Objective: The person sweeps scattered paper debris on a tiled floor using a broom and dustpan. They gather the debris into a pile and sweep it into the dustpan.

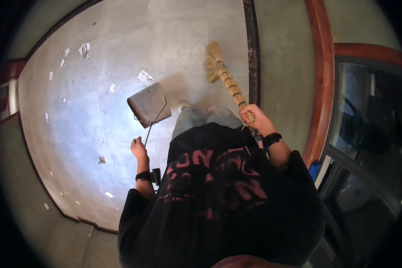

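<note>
My right hand (253,117) grips the bound handle of a straw hand broom (232,86). Its fanned bristles (214,62) point away from me, over the tiled floor near the dark border strip. On my other side, my left hand (139,147) is closed around the upper end of a thin dark rod handle (148,134). That rod joins a wire bail on a metal dustpan (149,104), which is left of my feet. A crumpled piece of white paper (146,77) lies just past the dustpan's far edge.
Paper scraps (84,51) are scattered over the left part of the tiled floor (120,43), with a small patterned wrapper (102,159) among them. A dark marbled border (253,53) runs along the right. Beyond it stand a reddish-brown frame (322,80) and a glass panel (365,110).
</note>
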`<act>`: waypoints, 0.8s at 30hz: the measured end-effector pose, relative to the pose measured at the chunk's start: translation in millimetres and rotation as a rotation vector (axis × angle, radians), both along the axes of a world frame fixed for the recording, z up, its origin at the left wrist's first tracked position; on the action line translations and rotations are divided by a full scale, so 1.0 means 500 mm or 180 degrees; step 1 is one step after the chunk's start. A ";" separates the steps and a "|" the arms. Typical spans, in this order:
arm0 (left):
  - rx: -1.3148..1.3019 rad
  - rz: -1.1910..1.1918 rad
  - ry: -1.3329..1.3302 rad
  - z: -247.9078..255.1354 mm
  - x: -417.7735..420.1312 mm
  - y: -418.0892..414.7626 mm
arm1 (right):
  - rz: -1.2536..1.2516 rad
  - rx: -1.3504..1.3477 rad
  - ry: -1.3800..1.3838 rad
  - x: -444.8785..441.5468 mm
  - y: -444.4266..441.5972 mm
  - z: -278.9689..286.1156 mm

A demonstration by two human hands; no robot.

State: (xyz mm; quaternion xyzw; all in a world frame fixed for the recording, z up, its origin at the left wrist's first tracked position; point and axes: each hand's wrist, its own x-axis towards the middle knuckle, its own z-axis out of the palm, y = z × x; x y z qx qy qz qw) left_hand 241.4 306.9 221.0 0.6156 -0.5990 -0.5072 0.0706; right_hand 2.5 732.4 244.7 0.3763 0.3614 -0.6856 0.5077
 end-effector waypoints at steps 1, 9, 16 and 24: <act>0.0011 0.0002 0.0040 -0.001 -0.015 -0.009 | -0.0051 0.0109 0.0095 -0.005 0.000 -0.007; -0.0187 -0.0126 0.0313 -0.011 -0.064 -0.025 | -0.0429 0.0679 0.0585 -0.070 0.074 -0.063; -0.0349 -0.0072 0.0202 0.084 -0.075 -0.029 | -0.0273 0.1022 0.0651 -0.161 0.092 -0.145; -0.0514 0.0326 -0.0009 0.189 -0.062 0.026 | -0.0009 0.0559 0.0066 -0.185 -0.043 -0.339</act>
